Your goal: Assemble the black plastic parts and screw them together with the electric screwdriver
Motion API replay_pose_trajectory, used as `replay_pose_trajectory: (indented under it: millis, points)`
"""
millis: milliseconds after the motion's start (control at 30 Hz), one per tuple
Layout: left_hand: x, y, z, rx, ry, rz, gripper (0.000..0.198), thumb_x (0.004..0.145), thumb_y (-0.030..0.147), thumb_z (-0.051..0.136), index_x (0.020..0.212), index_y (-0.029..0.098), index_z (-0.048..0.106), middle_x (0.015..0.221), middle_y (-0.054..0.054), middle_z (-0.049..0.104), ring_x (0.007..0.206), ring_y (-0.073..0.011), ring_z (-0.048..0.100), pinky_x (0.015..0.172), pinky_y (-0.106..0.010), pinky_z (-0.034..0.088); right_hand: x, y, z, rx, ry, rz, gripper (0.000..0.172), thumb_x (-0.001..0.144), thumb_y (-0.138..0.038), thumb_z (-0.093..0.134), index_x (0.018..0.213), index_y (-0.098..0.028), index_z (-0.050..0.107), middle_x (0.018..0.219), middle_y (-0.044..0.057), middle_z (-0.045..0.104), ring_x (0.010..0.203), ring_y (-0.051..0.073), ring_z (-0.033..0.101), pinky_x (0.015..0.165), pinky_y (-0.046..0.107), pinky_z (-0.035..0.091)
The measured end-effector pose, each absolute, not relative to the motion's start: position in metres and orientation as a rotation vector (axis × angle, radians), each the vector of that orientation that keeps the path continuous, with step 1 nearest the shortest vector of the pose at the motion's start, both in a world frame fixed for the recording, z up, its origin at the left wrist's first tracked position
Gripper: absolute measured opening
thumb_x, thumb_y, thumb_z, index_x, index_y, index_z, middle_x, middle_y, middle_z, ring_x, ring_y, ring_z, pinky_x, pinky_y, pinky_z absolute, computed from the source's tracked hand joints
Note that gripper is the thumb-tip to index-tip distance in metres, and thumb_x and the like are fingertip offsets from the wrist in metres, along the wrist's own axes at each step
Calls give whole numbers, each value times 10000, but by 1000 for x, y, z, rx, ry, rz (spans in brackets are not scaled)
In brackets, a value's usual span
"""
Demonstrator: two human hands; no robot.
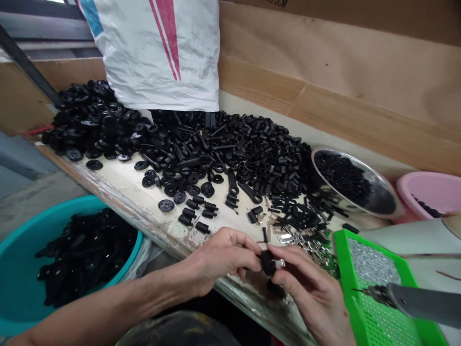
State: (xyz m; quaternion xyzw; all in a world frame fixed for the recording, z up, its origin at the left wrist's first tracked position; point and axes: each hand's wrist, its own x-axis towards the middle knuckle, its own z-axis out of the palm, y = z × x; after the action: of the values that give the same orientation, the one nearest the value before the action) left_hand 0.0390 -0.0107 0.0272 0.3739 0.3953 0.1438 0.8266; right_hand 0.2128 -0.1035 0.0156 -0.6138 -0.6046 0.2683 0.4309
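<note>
Over the near edge of the bench, my left hand [219, 257] pinches a small black round plastic part [267, 262]. My right hand [309, 290] meets it from the right, fingers closed on a small shiny metal clip [279, 263] pressed against that black part. Another dark piece [276, 290] shows under my right thumb. Just behind the hands lie loose metal clips [291, 238] and short black tubes [196, 211] on the bench top.
A heap of black tubes, levers and wheels [201, 144] covers the bench. A steel bowl [378, 204], a pink bowl [432, 190], a green basket of screws [345, 269] and a powered screwdriver [414, 300] stand right. A teal tub [18, 269] sits lower left, a white sack [158, 53] behind.
</note>
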Motion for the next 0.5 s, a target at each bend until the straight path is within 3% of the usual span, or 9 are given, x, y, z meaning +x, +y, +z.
replay_pose_trajectory:
  millis: [233, 500]
  points:
    - [35, -6, 28, 814, 788, 269, 265, 573, 198, 763, 821, 127, 701, 653, 5, 639, 573, -92, 517, 609, -236, 365, 217, -103, 12, -1534, -1526, 673, 212, 804, -260, 692, 1009, -288, 734, 931, 34, 702, 856, 188, 664, 681, 236, 533]
    - [32, 0, 17, 772, 640, 240, 246, 642, 185, 740, 866, 139, 649, 631, 17, 613, 479, -66, 491, 475, -200, 279, 221, -101, 10, -1421, -1561, 756, 262, 805, -218, 695, 1045, -324, 715, 894, 12, 685, 799, 162, 652, 680, 223, 519]
